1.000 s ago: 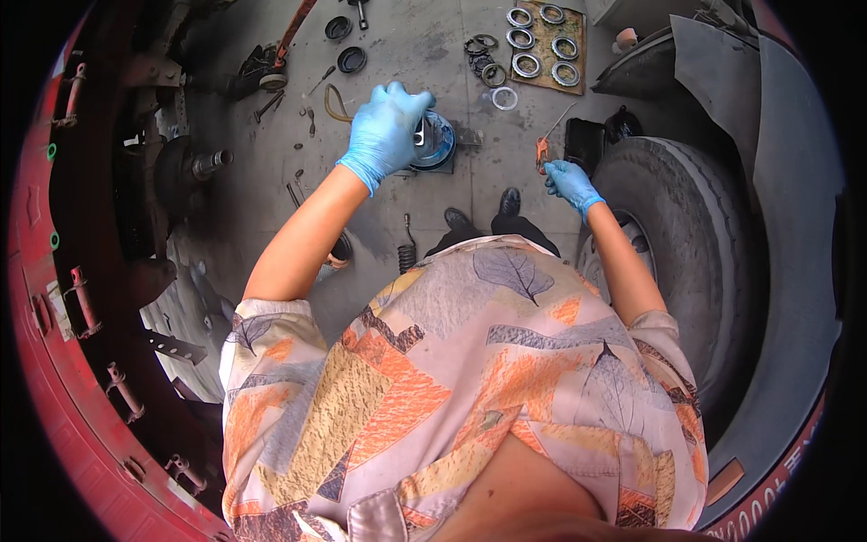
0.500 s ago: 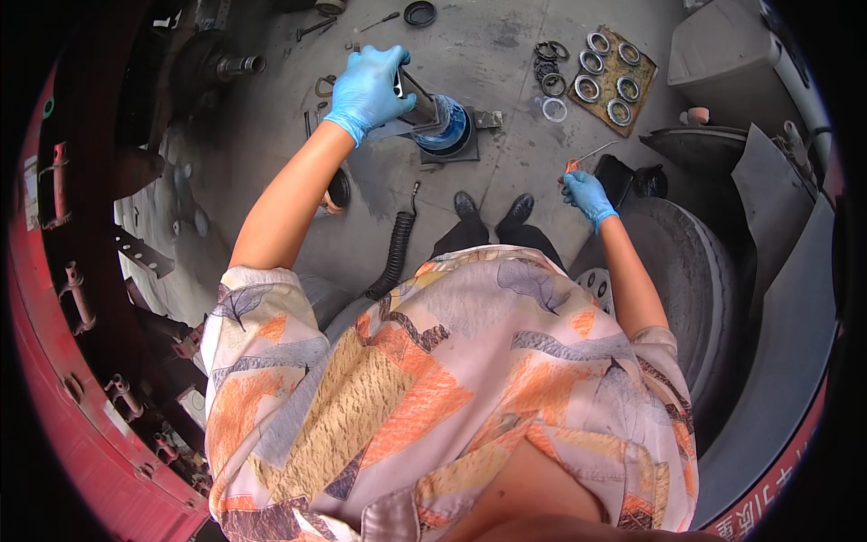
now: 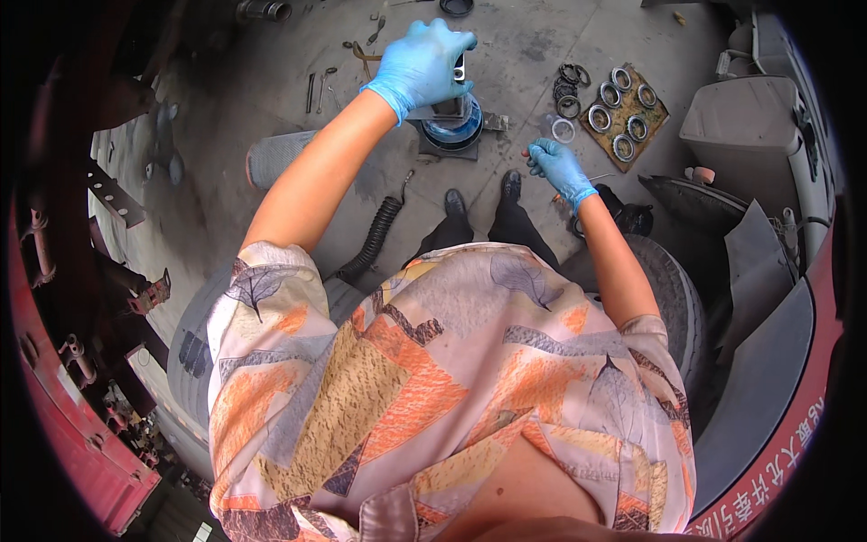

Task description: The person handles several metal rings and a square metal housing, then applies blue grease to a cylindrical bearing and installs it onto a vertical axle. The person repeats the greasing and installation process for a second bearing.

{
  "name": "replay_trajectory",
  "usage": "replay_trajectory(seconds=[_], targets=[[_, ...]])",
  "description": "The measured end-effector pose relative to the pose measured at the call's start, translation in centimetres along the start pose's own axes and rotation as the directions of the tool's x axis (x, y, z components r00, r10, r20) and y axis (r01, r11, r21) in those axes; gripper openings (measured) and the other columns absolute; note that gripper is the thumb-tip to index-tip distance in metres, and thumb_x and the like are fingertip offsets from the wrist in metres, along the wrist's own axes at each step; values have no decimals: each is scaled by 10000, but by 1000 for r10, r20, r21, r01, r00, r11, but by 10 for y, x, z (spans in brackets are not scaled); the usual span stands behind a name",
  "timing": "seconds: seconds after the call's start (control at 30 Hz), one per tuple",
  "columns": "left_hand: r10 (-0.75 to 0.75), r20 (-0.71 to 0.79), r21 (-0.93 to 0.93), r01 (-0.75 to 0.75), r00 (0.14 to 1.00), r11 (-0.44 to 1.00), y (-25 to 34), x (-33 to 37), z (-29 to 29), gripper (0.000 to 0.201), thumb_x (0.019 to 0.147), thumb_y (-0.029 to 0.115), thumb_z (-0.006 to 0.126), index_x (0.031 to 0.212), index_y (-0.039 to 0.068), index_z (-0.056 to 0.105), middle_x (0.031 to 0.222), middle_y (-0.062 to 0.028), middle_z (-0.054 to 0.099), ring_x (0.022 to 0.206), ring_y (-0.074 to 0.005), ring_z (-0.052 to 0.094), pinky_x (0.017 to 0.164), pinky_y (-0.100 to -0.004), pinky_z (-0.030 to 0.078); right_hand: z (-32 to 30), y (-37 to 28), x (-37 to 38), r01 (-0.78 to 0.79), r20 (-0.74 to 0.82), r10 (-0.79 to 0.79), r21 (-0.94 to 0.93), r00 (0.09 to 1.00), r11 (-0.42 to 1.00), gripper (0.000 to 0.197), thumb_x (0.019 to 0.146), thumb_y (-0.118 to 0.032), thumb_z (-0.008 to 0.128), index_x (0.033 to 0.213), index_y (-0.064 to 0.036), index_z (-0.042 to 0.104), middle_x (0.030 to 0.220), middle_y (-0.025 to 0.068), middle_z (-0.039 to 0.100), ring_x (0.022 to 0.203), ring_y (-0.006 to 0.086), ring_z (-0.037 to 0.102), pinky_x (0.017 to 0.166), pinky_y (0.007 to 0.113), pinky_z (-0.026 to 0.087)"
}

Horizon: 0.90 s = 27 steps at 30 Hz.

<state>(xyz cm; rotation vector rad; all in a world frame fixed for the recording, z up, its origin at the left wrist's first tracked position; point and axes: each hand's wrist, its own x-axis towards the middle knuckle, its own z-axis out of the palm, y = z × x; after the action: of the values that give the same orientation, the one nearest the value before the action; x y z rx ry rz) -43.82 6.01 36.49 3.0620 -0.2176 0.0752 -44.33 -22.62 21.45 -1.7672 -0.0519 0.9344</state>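
While the blue-gloved left hand (image 3: 421, 69) clamps a boxy metal post (image 3: 450, 109) above a round blue base (image 3: 454, 135), upper centre, right hand (image 3: 558, 170) curled, can't tell if it's gripping anything, shiny rings (image 3: 591, 118) upper right

- My hands: two, left hand (image 3: 423, 70) and right hand (image 3: 558, 169)
- My black shoes (image 3: 511, 186): two
- Bright metal rings (image 3: 600, 129): six
- Board (image 3: 618, 126) beneath those rings: one
- Pale ring (image 3: 554, 133) beside board: one
- Coiled black hose (image 3: 379, 229): one

The gloved left hand (image 3: 424, 68) is gripping a grey part (image 3: 449, 108) above a blue-smeared round container (image 3: 454, 137); the gloved right hand (image 3: 560, 169) is hovering, fingers curled, while metal rings (image 3: 608, 119) are lying on a board (image 3: 623, 109) nearby.
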Motion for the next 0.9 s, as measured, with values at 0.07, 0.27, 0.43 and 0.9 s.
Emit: replay_trajectory(seconds=[0.07, 0.27, 0.43, 0.9], targets=[[1, -7, 5, -1, 1000, 1000, -1, 6, -1, 530, 692, 383, 783, 1145, 201, 578, 1033, -137, 577, 984, -340, 596, 775, -452, 554, -9, 10, 4, -80, 35, 80, -7, 996, 997, 226, 951, -190, 530, 972, -2, 653, 811, 25, 629, 651, 95, 550, 634, 252, 486], [-36, 16, -124, 38, 999, 992, -1, 25, -26, 548, 633, 348, 776, 1104, 129, 601, 978, -179, 553, 934, -367, 545, 776, -458, 507, -54, 29, 14, -160, 14, 161, -23, 987, 987, 235, 956, -190, 520, 1005, 7, 637, 861, 40, 645, 657, 96, 546, 621, 251, 484], [-78, 78, -105, 86, 994, 991, 4, 29, -30, 529, 665, 337, 767, 1116, 114, 603, 1009, -169, 568, 960, -354, 553, 791, -449, 508, -85, 21, 31, -142, 41, 145, -74, 989, 987, 246, 964, -195, 515, 1018, 16, 629, 888, 44, 649, 673, 87, 549, 618, 245, 484], [-262, -395, -122, 232, 880, 965, 10, -86, -3, 780, 660, 276, 813, 1362, 243, 474, 1289, -97, 517, 1223, -295, 502, 1020, -463, 399, 74, -171, 34, 739, 61, -790, -405, 610, 539, 426, 953, -326, 571, 1259, -31, 544, 1246, 160, 529, 1132, 249, 524, 930, 357, 445]])
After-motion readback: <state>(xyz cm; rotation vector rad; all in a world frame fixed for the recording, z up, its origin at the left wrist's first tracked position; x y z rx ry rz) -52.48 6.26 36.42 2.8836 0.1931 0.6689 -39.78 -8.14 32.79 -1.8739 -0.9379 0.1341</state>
